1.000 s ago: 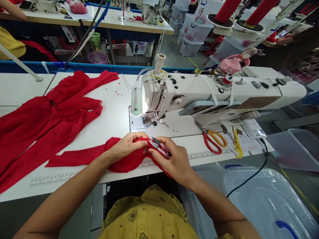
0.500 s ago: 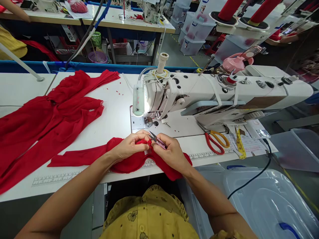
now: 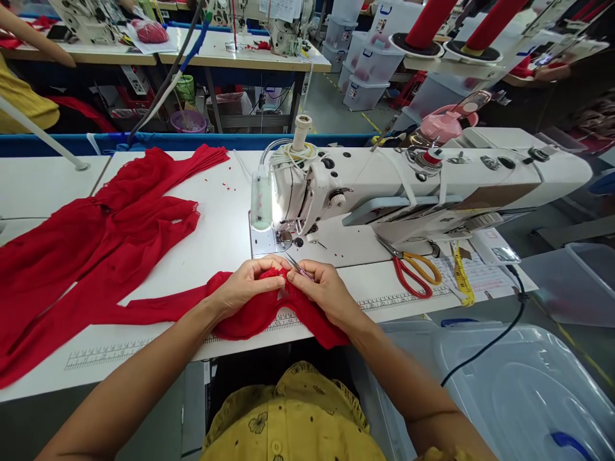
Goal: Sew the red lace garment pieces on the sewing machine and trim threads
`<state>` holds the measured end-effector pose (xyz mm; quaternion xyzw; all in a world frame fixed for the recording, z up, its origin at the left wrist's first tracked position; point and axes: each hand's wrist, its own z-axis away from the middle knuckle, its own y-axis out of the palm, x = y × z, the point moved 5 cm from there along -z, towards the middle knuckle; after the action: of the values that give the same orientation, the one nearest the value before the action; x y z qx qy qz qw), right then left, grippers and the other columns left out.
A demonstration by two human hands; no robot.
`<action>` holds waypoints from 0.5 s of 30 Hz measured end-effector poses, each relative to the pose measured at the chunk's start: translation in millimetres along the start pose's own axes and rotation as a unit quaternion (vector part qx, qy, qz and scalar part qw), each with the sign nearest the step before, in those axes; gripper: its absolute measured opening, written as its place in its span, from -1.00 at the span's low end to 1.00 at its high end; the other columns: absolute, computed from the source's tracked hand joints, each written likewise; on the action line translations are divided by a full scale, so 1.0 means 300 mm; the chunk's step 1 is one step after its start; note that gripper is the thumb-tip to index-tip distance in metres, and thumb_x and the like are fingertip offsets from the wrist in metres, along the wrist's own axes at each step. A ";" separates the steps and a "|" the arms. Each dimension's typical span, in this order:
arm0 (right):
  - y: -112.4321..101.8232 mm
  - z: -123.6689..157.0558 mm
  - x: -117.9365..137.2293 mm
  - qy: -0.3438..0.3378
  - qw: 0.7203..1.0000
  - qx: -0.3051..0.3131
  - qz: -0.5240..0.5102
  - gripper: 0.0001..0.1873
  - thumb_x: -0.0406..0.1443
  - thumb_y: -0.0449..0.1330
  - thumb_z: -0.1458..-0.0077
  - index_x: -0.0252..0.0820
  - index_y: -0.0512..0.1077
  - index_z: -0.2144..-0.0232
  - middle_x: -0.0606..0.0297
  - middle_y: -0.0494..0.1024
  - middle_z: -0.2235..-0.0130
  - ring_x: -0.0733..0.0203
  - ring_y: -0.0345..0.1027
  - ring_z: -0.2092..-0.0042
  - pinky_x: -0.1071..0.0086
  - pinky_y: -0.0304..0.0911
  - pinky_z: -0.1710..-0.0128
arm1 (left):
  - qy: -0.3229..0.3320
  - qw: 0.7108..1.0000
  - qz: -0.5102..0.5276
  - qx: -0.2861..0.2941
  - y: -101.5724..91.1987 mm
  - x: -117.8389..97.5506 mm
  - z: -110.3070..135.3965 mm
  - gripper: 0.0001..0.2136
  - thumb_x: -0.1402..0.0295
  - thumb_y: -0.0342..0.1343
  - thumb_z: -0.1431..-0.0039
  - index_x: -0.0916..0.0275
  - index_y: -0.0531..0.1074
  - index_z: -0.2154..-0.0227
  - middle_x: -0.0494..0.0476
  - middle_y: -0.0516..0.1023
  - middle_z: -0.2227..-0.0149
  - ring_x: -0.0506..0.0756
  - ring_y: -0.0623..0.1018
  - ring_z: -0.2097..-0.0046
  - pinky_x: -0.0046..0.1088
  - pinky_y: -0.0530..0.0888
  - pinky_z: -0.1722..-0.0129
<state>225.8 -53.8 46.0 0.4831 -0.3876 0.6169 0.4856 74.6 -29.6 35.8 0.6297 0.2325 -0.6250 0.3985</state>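
Observation:
My left hand (image 3: 250, 282) is closed, pinching the gathered top edge of a red garment (image 3: 250, 323) with curved, cup-like lower edges. My right hand (image 3: 324, 287) is closed too. It keeps small pink-handled thread snips (image 3: 298, 267) tucked in the fingers, blades towards the upper left, while its thumb and fingertips press the fabric beside my left fingertips. The garment lies along the table's front edge, with a strip trailing left. Just beyond my hands is the presser foot area of a white sewing machine (image 3: 336, 192). My fingers hide part of the snips and the pinched fabric.
A pile of red garments (image 3: 106, 237) spreads over the left of the table. Right of my hands lie large scissors (image 3: 408, 272) with red and orange handles, and a yellow tape measure (image 3: 461, 275). A clear plastic bin (image 3: 509, 384) stands below right.
The snips have turned and sunk lower into my right hand, and its thumb has come down onto the fabric near my left fingertips. The camera view has shifted slightly.

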 end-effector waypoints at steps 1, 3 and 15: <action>-0.003 0.000 0.002 -0.011 1.000 -0.010 0.019 -0.52 0.02 0.27 -0.07 -0.15 0.18 0.56 0.50 0.07 0.53 0.40 -0.12 0.48 0.47 -0.16 0.55 | -0.003 1.000 0.008 -0.004 0.000 0.001 0.000 -0.84 0.24 0.26 -0.17 0.23 0.51 0.38 0.14 0.51 0.05 0.12 0.46 -0.03 -0.36 0.31 -0.14; -0.007 0.000 0.002 -0.026 0.998 -0.021 0.050 -0.49 0.05 0.25 -0.09 -0.14 0.15 0.58 0.50 0.07 0.53 0.39 -0.11 0.48 0.46 -0.13 0.54 | -0.007 1.000 0.020 -0.012 0.000 0.001 0.001 -0.82 0.23 0.27 -0.15 0.24 0.49 0.38 0.14 0.52 0.05 0.13 0.47 -0.04 -0.36 0.32 -0.14; -0.027 0.081 0.053 -0.193 0.916 -0.140 0.323 -0.75 -0.07 0.19 -0.24 -0.12 0.39 0.27 0.48 0.43 0.52 0.35 0.26 0.51 0.45 0.13 0.48 | -0.025 0.996 0.084 -0.016 0.003 0.008 0.007 -0.78 0.21 0.31 -0.12 0.27 0.50 0.34 0.12 0.48 0.19 0.06 0.45 0.17 -0.47 0.40 0.10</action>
<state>238.0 -71.4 67.3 0.3680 -0.6911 0.5747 0.2381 74.3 -32.3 33.7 0.6250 0.1789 -0.6012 0.4648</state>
